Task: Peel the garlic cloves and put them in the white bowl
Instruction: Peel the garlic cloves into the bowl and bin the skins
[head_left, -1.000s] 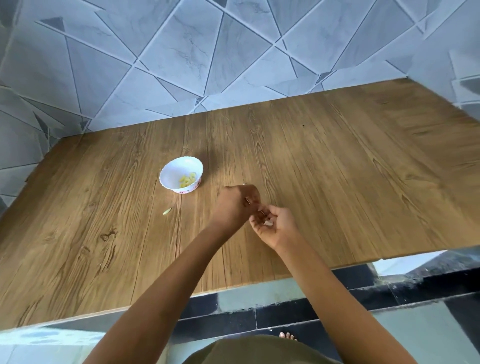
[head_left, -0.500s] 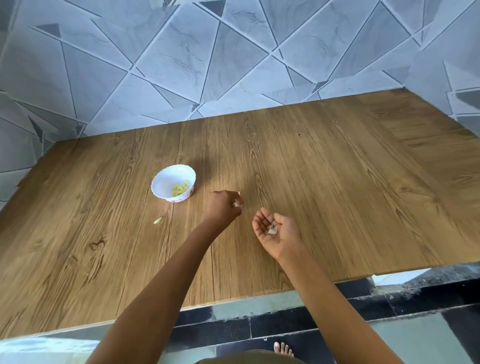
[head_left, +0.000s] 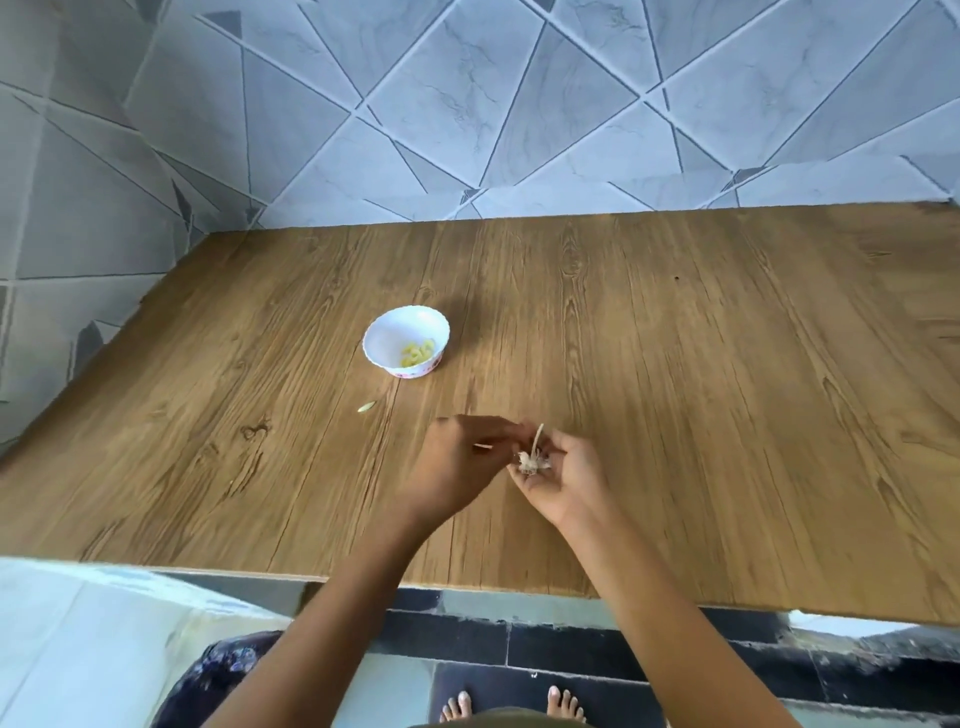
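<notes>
A small white bowl stands on the wooden table with several peeled yellowish cloves inside. A bit nearer, my right hand lies palm up and cups a garlic remnant of papery skin with a thin dry stalk sticking up. My left hand is right beside it, and its curled fingertips meet the garlic at the stalk. A pale sliver shows at the left hand's fingers. One small pale piece lies loose on the table below the bowl.
Grey tiled walls close the table at the back and left. The table's front edge runs just under my forearms. Dark floor tiles and my bare feet show below it, and a pale surface sits at the lower left.
Half a second ago my hands were apart, the right palm lying open with the garlic. My left hand has come back to the right hand and its fingertips now meet the garlic.
</notes>
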